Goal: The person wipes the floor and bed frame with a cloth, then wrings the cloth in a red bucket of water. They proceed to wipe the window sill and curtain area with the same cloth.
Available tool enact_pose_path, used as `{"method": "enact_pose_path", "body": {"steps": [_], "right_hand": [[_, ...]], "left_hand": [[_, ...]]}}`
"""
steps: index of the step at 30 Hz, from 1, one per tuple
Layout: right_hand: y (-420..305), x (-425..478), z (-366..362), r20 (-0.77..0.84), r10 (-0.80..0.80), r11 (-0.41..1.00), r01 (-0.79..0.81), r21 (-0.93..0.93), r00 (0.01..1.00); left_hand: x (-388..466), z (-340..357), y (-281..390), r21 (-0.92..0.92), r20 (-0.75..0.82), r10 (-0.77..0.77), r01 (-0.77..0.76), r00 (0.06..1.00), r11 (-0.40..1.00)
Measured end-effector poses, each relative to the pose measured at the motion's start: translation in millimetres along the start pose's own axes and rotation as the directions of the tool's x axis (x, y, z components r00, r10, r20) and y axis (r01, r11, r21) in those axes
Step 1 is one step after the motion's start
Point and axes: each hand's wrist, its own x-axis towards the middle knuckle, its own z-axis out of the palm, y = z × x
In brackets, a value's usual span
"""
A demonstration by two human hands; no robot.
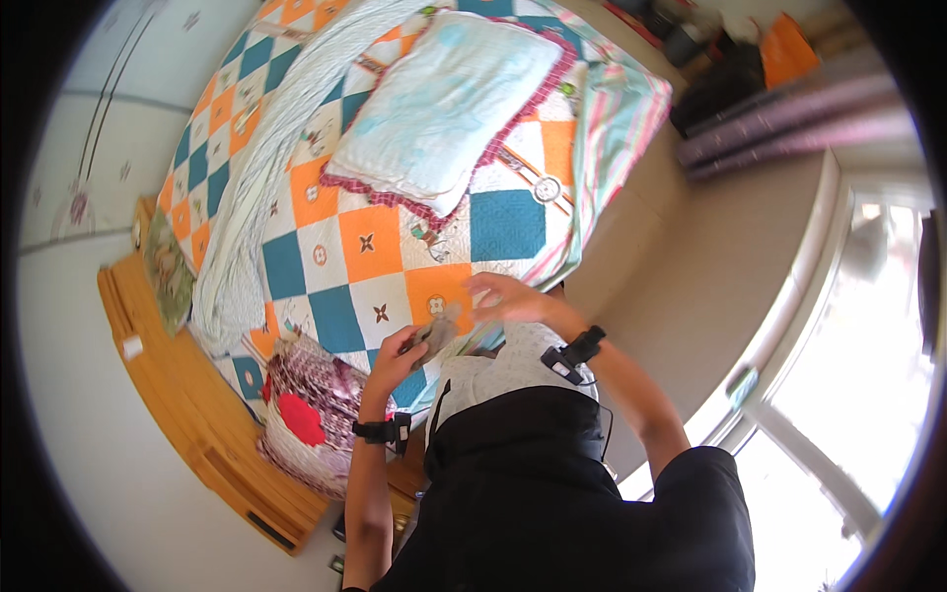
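Observation:
My left hand (399,357) is closed around a small crumpled greyish-brown cloth (438,337), held above the near edge of the bed. To its right, my right hand (505,297) is raised with the fingers apart and somewhat blurred; nothing shows in it. Below both hands lies a quilted bedspread (371,248) in orange, teal and white squares. Farther up the bed, a pale blue and white folded towel or cloth (444,111) rests on a pad with a dark red ruffled edge (385,196).
A patterned pillow with a red patch (302,419) lies near the wooden headboard (192,429) at the left. A long pale, bunched cover (259,170) crosses the bed. Striped fabric (618,133) hangs over the right edge. A bright window (851,296) and purple curtain (792,126) are at the right.

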Motion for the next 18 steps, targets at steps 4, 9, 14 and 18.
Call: {"method": "enact_pose_path", "body": {"steps": [4, 9, 14, 18], "right_hand": [[15.4, -38.7, 47.4, -0.180, -0.059, 0.998, 0.064, 0.022, 0.982], [74.6, -92.6, 72.8, -0.466, 0.154, 0.971, -0.046, 0.236, 0.871], [144.1, -155.7, 84.9, -0.746, 0.254, 0.836, 0.248, 0.489, 0.615], [195.8, -201.2, 94.2, -0.820, 0.363, 0.736, 0.403, 0.543, 0.442]], "left_hand": [[29.5, 40.7, 16.6, 0.047, 0.236, 0.115, -0.129, 0.965, 0.990], [57.0, 80.3, -1.9, 0.119, 0.406, -0.036, -0.014, 0.913, 0.993], [103.4, 108.7, -39.6, 0.314, 0.442, 0.055, -0.212, 0.895, 0.925], [156.2, 104.5, -67.3, 0.387, 0.447, -0.239, 0.055, 0.862, 0.921]]}}
